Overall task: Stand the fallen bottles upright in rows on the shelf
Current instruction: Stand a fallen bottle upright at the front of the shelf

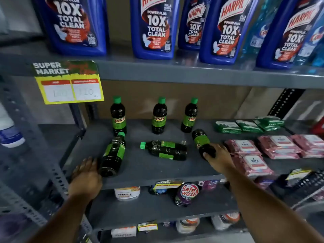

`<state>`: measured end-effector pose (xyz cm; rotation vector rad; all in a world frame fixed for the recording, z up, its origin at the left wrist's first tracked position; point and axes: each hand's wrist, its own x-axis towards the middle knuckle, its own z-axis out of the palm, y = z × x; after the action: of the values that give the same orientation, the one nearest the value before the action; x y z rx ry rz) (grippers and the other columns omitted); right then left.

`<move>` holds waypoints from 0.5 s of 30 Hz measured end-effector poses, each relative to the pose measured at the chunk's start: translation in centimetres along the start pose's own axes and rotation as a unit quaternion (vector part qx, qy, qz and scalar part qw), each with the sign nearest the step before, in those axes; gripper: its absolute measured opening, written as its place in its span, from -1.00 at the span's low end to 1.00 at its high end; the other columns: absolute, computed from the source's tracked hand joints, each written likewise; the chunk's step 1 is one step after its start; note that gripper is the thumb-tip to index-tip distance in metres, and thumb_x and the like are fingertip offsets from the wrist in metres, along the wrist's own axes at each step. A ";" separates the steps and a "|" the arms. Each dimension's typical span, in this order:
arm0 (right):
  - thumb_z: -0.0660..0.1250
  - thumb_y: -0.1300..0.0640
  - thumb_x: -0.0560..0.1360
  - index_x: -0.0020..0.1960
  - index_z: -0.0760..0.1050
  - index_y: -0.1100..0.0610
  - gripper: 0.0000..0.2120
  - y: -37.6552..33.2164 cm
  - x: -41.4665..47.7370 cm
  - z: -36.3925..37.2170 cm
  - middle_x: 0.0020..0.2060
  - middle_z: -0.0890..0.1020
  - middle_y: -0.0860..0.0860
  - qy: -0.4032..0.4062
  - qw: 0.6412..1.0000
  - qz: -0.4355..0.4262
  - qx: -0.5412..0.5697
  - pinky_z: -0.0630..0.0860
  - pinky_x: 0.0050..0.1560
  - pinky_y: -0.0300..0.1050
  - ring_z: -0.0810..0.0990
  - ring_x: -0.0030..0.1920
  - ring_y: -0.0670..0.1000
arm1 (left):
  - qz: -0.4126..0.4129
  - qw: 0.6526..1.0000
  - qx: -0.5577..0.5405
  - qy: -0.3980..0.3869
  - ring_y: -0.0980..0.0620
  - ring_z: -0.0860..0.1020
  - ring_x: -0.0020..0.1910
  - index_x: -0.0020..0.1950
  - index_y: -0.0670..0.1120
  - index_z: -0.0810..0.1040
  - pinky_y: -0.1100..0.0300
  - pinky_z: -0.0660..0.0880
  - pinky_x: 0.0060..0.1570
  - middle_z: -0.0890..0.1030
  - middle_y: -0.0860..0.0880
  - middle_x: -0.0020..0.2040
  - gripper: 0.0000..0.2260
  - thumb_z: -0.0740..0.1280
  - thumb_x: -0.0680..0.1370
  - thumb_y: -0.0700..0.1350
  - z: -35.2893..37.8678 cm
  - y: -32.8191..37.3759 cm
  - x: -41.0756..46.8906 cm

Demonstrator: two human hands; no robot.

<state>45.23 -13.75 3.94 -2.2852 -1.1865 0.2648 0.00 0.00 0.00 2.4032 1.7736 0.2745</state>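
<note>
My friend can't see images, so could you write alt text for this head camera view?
Two hands reach onto a grey shelf: the right hand grips a fallen green-labelled bottle, the left hand touches another. A third lying bottle sits between them, with three upright bottles behind.

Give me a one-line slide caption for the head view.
Right hand grips one fallen Sunny bottle, left hand touches another; three stand behind.

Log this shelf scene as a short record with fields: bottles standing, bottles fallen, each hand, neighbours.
standing: three dark green-capped Sunny bottles in the back row
fallen: three; the middle fallen bottle is untouched
left hand: at the base of the left fallen bottle
right hand: gripping the right fallen bottle
neighbours: pink wipe packs to the right
surface: grey metal shelf
</note>
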 end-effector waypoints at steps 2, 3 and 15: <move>0.47 -0.02 0.42 0.45 0.36 0.07 -0.35 -0.4 0.0 0.3 0.28 0.46 0.22 -0.001 0.999 0.022 0.023 0.38 0.19 -0.03 0.46 0.25 0.26 | -0.015 1.000 -0.013 -0.008 -0.19 0.12 0.54 0.51 -0.22 0.16 -0.11 0.06 0.50 0.20 -0.22 0.54 -0.35 -0.02 0.42 -0.04 -0.2 0.0 0.0; 0.49 -0.03 0.40 0.46 0.33 0.04 -0.31 -0.6 0.1 0.5 0.28 0.46 0.22 -0.007 0.999 0.030 0.029 0.38 0.18 -0.03 0.48 0.24 0.27 | -0.014 1.000 -0.011 -0.014 -0.18 0.10 0.55 0.51 -0.21 0.13 -0.10 0.04 0.51 0.17 -0.21 0.55 -0.39 0.00 0.47 -0.05 -0.1 -0.1 0.1; 0.39 -0.19 0.42 0.55 0.04 -0.10 -0.17 -1.3 -1.1 2.5 0.33 0.33 0.17 -0.001 0.998 0.009 -0.065 0.57 -0.02 0.13 0.55 0.14 0.30 | 0.007 1.000 0.001 0.003 -0.12 0.13 0.55 0.52 -0.19 0.13 -0.04 0.08 0.53 0.17 -0.17 0.56 -0.43 0.17 0.51 -0.18 0.1 -0.1 0.6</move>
<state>42.65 -13.09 2.46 -2.4080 -1.2163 0.2017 0.04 0.59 -0.06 2.4201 1.7614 0.2812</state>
